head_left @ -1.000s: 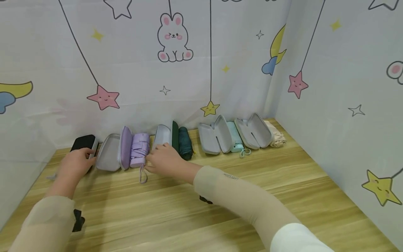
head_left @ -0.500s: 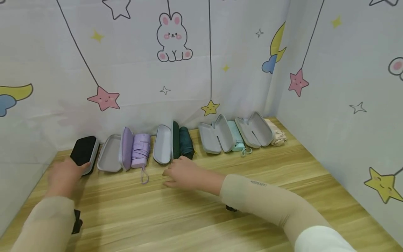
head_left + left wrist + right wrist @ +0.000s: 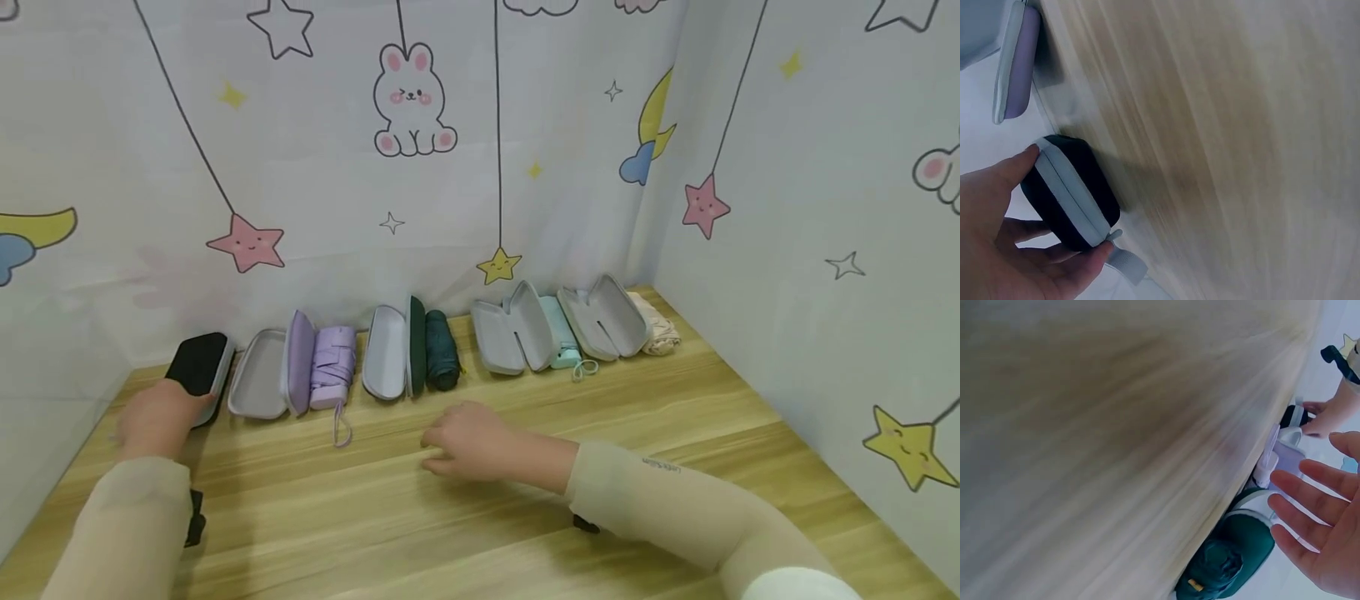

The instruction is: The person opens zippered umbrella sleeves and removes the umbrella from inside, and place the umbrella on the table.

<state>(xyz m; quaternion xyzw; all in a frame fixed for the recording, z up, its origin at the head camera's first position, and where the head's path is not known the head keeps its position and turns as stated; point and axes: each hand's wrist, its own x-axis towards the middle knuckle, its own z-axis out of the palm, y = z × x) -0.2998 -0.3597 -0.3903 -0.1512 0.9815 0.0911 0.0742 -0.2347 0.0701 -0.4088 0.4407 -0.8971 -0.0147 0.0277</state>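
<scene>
My left hand (image 3: 157, 417) grips a black zip case (image 3: 198, 362) at the far left of the table. In the left wrist view, its thumb lies at one end of the case (image 3: 1075, 190) and its fingers at the other, across a pale grey zip band. The case looks closed. My right hand (image 3: 476, 442) hovers over the middle of the table with nothing in it; in the right wrist view its fingers are spread and nearly straight. Beyond it lie a dark green folded umbrella (image 3: 442, 354) and an unzipped green case (image 3: 417, 350) with a pale lining.
Along the back wall run an opened purple case (image 3: 300, 367), a purple folded umbrella (image 3: 332, 367) with a wrist loop, two opened grey-lined cases (image 3: 513, 333), a mint umbrella (image 3: 561, 329) and a cream umbrella (image 3: 658, 325). A printed curtain (image 3: 322, 183) rises behind the row.
My right hand has drawn away from beside the purple umbrella, moving right and toward me. My left hand has shifted to the near end of the black case, which stays in place.
</scene>
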